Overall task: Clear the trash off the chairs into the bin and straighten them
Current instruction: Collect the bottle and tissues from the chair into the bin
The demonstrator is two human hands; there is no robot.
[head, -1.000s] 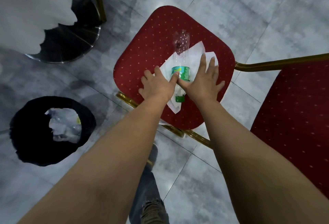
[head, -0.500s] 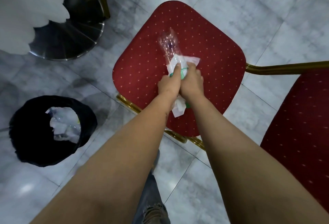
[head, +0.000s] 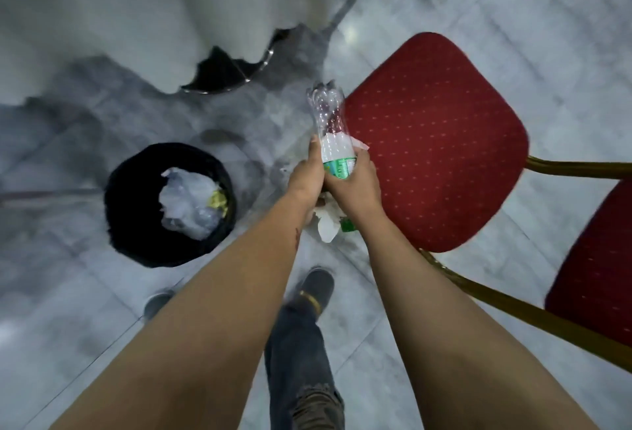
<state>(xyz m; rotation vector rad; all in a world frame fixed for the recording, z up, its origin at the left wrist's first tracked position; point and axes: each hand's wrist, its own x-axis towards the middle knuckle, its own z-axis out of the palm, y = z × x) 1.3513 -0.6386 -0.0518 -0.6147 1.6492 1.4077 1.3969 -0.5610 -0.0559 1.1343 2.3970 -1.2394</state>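
Note:
A clear plastic bottle (head: 329,122) with a green label is held in the air, wrapped low down in white paper (head: 327,221). My left hand (head: 305,175) and my right hand (head: 355,183) both grip the bottle and the paper together. They hang over the floor just left of the red chair seat (head: 437,142), which now has nothing on it. The black bin (head: 136,224) stands on the floor to the left and holds crumpled plastic and paper.
A second red chair (head: 595,269) with a gold frame sits at the right edge. A white tablecloth (head: 136,19) hangs over a round chrome table base (head: 236,77) at the top left. My feet stand on the grey marble floor below.
Both hands closed around the bottle and paper on the seat, lifted them off the chair and carried them left toward the bin. The view has swung left with them.

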